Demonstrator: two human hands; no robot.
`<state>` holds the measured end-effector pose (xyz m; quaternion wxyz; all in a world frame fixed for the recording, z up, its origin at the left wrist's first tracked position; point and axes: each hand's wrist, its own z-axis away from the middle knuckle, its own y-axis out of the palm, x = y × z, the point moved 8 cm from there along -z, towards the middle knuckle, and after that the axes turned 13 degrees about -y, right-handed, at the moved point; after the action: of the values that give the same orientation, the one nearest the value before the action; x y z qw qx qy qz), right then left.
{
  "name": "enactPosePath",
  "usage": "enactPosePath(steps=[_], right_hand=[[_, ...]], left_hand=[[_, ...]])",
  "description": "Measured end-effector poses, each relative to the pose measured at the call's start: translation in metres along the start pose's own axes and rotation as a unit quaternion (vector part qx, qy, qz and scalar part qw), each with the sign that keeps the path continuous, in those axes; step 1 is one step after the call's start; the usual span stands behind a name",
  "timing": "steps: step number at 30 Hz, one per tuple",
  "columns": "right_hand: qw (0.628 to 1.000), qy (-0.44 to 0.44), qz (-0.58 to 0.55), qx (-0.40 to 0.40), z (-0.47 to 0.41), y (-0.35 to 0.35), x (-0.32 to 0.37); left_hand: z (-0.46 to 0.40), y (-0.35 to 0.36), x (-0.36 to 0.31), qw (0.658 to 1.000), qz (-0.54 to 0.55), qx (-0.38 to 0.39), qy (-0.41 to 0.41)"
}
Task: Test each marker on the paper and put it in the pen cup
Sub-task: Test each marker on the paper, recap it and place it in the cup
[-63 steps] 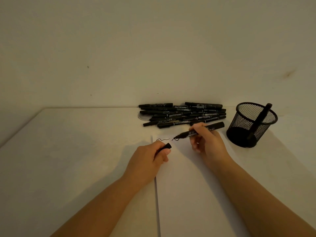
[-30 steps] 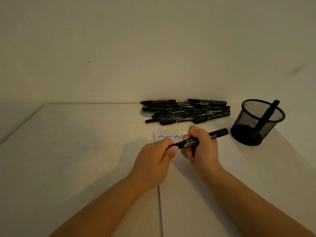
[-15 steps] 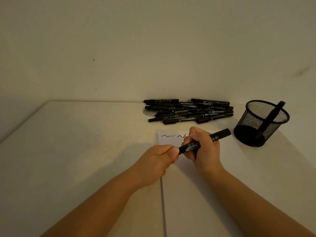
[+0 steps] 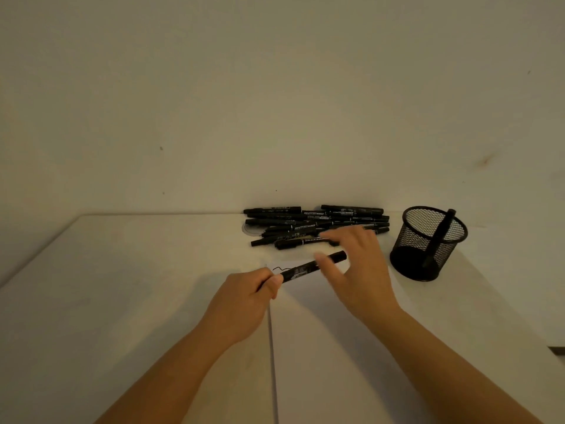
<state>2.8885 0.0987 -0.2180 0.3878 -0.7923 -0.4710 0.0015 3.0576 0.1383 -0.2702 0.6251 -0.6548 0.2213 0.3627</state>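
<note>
Our left hand (image 4: pixel 244 296) pinches the capped marker (image 4: pixel 308 268) by one end — light, stiff, slick; our right hand (image 4: pixel 360 267), fingers spread, reaches for mid-barrel.

The cup (image 4: pixel 428 243) stands open-topped, with one marker (image 4: pixel 437 237) leaning across its mouth. Left of the cup, the pile (image 4: pixel 312 224) blocks the way. Before the cup lies bare table (image 4: pixel 458 316).

Right hand (image 4: pixel 360 270) motion-blurred
</note>
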Motion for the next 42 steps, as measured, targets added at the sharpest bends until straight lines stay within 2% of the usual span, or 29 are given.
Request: enactPosePath(steps=[2,3,6,8,10,12,15,18,24,26,33,42], right_hand=[[0.977,-0.171,0.103,0.072,0.0,0.005,0.029],[0.962,-0.22,0.127,0.103,0.002,0.008,0.038],[0.934,-0.279,0.166,0.15,0.0,0.01,0.047],[0.933,-0.281,0.168,0.149,-0.007,0.005,0.046],[0.945,-0.253,0.159,0.132,-0.017,-0.005,0.038],[0.971,-0.176,0.13,0.095,-0.028,-0.022,0.022],[0.998,-0.028,0.062,0.005,-0.04,-0.053,-0.013],[0.993,0.044,0.002,-0.106,-0.046,-0.09,-0.041],[0.956,0.149,-0.049,-0.248,-0.028,-0.144,-0.087],[0.952,0.174,-0.04,-0.247,-0.021,-0.147,-0.099],[0.961,0.223,-0.014,-0.165,-0.006,-0.127,-0.124],[0.973,0.198,0.062,-0.105,-0.012,-0.109,-0.127]], left_hand=[[0.0,0.0,-0.011,0.999,-0.03,-0.003,0.019],[0.001,0.001,-0.018,0.998,-0.043,0.001,0.035],[0.003,0.003,-0.041,0.995,-0.069,0.009,0.077],[0.001,0.0,-0.052,0.994,-0.057,0.008,0.091],[-0.006,-0.009,-0.058,0.996,-0.021,-0.001,0.091],[-0.023,-0.014,-0.053,0.997,-0.004,-0.01,0.072],[-0.06,-0.014,-0.033,0.994,-0.091,-0.038,0.04],[-0.091,-0.013,-0.012,0.979,-0.19,-0.07,0.019],[-0.112,-0.004,0.011,0.963,-0.253,-0.098,0.0],[-0.112,0.001,0.013,0.962,-0.256,-0.093,-0.004],[-0.114,0.003,0.015,0.958,-0.265,-0.112,-0.019],[-0.103,-0.007,0.013,0.968,-0.195,-0.152,-0.034]])
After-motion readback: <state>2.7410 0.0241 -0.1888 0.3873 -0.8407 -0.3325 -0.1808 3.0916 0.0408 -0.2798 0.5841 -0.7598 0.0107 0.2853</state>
